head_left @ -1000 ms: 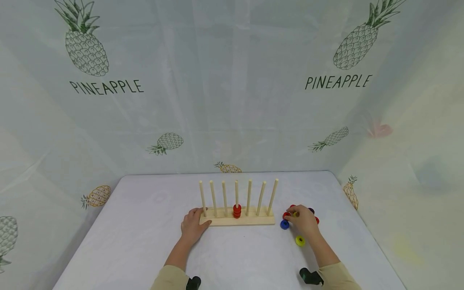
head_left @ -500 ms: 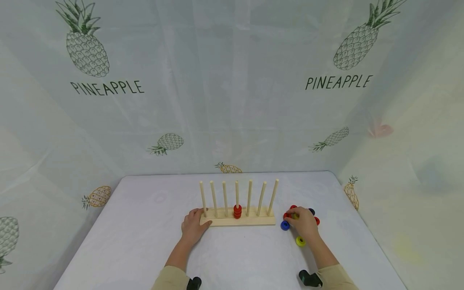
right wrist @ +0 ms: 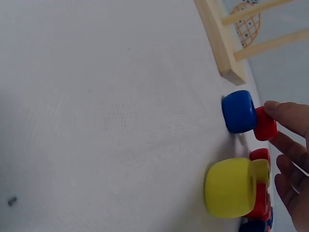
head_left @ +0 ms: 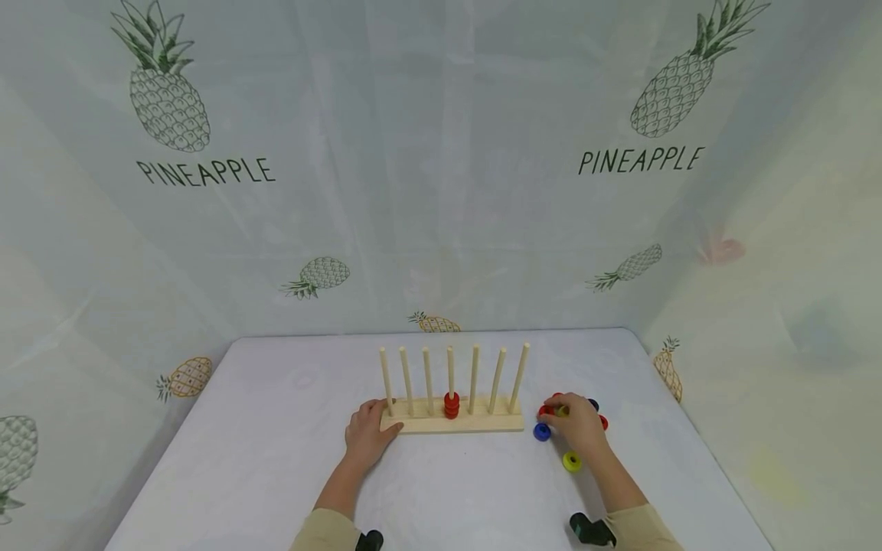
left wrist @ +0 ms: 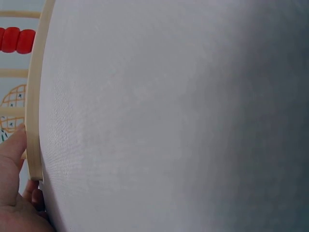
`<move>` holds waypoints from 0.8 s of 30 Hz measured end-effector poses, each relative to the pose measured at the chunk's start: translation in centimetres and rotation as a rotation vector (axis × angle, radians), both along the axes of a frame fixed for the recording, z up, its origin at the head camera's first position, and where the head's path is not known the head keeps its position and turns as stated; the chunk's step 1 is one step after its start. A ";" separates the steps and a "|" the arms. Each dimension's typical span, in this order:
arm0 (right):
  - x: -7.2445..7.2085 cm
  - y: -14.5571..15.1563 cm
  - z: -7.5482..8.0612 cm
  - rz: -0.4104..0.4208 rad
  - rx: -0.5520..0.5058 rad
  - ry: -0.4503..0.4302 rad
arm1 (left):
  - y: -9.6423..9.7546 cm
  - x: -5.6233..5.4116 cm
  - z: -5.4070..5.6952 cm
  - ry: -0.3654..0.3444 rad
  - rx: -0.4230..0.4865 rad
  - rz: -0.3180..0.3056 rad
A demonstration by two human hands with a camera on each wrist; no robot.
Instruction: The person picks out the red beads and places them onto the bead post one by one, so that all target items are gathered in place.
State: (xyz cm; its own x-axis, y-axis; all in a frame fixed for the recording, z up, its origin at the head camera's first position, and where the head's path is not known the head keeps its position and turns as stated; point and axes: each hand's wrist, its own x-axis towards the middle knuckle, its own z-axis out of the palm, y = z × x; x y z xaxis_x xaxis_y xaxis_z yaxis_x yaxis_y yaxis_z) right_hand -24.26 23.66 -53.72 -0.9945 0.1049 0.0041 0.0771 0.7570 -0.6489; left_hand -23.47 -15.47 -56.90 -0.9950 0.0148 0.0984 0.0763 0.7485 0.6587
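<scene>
A pale wooden peg board (head_left: 418, 423) with a row of upright pegs stands on the white table. Several red beads (head_left: 451, 406) are stacked on its middle peg. At the board's left end my left hand (head_left: 367, 433) grips the base, thumb on the front side and fingers round the end, as the left wrist view also shows. My right hand (head_left: 581, 422) is among the loose beads right of the board, its thumb and a finger pinching a red bead (right wrist: 265, 124). Close against that bead lies a blue bead (right wrist: 239, 112). A yellow bead (right wrist: 229, 187) lies nearer the wrist.
Several more beads lie around and partly behind the right hand, among them a dark blue bead (head_left: 593, 404) and a red bead (head_left: 603, 422). Behind the table (head_left: 289, 459) hangs a pale curtain (head_left: 441, 191) with pineapple prints.
The head view has shifted slightly, so everything sits a little lower in it. Both hands stay in place, the left at the board's end, the right at the beads.
</scene>
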 end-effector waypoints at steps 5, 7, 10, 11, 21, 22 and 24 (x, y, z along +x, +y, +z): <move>0.4 -1.0 1.5 0.047 -0.023 0.031 | -0.1 0.0 -0.2 0.001 -0.006 0.002; 0.6 -1.3 2.0 0.072 -0.028 0.051 | -0.1 -0.1 -0.2 0.001 -0.007 0.001; 0.9 -1.8 2.7 0.102 -0.026 0.069 | 0.0 -0.1 -0.3 0.001 -0.005 0.000; 0.9 -2.0 2.9 0.110 -0.026 0.072 | 0.0 -0.1 -0.3 0.003 -0.005 0.000; 2.0 -3.6 4.7 0.197 0.033 0.136 | 0.0 0.1 -0.2 0.012 -0.005 0.002; 2.1 -3.8 4.9 0.211 0.039 0.150 | -0.1 0.0 -0.2 0.012 -0.004 0.003; 2.3 -4.3 5.3 0.235 0.052 0.173 | -0.1 0.0 -0.2 0.015 -0.004 0.001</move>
State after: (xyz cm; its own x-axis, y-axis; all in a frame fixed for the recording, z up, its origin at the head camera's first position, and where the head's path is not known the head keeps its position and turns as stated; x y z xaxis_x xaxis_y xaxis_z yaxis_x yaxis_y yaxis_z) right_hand -21.94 19.34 -48.42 -0.9755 -0.1331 0.1752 -0.2128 0.7737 -0.5967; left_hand -23.47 -15.57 -57.14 -0.9934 0.0141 0.1135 0.0855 0.7509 0.6548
